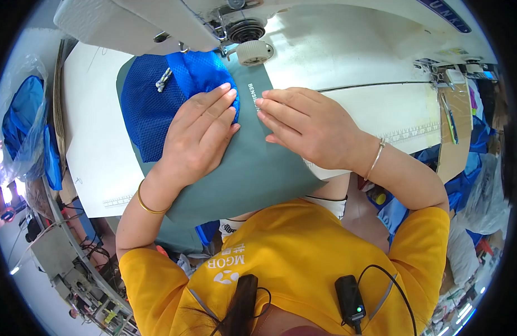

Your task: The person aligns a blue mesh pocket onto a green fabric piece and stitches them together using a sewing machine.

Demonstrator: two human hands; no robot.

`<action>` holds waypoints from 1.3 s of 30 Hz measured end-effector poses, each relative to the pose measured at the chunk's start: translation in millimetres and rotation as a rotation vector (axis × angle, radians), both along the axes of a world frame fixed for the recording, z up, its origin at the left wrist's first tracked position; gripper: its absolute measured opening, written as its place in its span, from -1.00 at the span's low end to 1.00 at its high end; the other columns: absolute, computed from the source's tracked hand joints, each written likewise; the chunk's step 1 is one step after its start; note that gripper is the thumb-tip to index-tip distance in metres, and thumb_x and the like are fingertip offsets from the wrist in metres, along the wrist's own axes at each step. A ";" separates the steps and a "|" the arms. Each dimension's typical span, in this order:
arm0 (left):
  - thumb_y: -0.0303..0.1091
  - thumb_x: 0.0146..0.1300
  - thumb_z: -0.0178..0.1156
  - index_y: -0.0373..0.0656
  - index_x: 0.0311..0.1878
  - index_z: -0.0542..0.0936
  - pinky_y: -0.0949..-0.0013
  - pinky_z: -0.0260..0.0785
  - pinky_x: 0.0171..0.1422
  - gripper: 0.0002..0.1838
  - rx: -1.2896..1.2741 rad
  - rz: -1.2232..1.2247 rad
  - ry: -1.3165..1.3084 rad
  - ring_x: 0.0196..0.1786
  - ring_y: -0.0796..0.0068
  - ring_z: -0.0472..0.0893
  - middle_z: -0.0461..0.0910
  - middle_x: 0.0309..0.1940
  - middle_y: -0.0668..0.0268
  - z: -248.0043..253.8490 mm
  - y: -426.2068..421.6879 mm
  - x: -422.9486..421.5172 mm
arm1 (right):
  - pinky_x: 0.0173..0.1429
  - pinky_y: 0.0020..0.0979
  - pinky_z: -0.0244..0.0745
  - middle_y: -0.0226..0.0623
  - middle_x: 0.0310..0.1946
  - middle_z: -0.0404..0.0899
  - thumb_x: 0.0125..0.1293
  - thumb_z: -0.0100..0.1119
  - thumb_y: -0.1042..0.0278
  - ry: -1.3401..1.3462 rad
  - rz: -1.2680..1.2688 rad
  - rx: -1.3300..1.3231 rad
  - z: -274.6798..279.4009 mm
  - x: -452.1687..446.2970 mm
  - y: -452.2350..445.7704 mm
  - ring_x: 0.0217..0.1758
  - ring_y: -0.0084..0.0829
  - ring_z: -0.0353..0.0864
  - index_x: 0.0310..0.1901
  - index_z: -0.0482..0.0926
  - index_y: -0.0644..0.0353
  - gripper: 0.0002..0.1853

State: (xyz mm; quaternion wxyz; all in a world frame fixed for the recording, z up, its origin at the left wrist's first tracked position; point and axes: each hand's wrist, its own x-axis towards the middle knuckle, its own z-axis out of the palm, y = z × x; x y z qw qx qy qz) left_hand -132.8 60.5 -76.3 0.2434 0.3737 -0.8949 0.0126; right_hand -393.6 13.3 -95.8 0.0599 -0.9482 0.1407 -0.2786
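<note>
My left hand (200,131) lies flat with its fingers stretched out, pressing on the edge of a blue mesh drawstring bag (149,106). A pale cord with a knot shows on the bag. Beneath it spreads a grey-green fabric panel (253,168), which hangs over the table's front edge towards my lap. White lettering is printed on the panel between my hands. My right hand (306,120) has its fingers extended, the tips touching the panel beside the lettering. Just beyond both hands is the sewing machine's presser area with a white roller wheel (253,53); the needle is hidden.
The white sewing machine (141,25) arches over the far side of the white table (93,129). A ruler strip (412,133) runs along the right front edge. Pens (451,120) lie on cardboard at right. Plastic bags with blue fabric (23,117) hang at left.
</note>
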 end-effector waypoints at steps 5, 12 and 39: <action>-0.51 0.18 0.46 -0.37 0.04 0.70 -0.06 0.55 0.40 -0.65 0.031 0.010 0.016 0.30 -0.01 0.68 0.72 0.15 0.02 -2.3 0.5 -0.1 | 0.36 -0.22 0.58 -0.11 0.10 0.67 0.26 0.41 0.31 -0.003 -0.003 -0.007 0.8 0.4 -0.7 0.27 -0.16 0.62 -0.01 0.71 0.41 -0.64; -0.44 0.14 0.45 -0.25 0.04 0.72 -0.32 0.28 0.59 -0.64 0.043 0.034 -0.066 0.37 -0.02 0.63 0.69 0.11 0.09 3.4 -1.5 -1.3 | 0.44 -0.23 0.53 -0.15 0.19 0.66 0.28 0.44 0.23 0.051 -0.044 0.038 9.2 13.4 -23.7 0.34 -0.18 0.59 0.10 0.68 0.36 -0.56; -0.39 0.25 0.39 -0.23 0.03 0.69 -0.21 0.36 0.53 -0.71 0.011 0.021 -0.054 0.30 0.03 0.60 0.68 0.11 0.13 -1.1 -36.1 11.6 | 0.61 -0.22 0.40 -0.20 0.18 0.71 0.29 0.47 0.10 0.103 -0.227 0.084 17.2 26.7 -53.2 0.40 -0.25 0.60 0.10 0.74 0.30 -0.52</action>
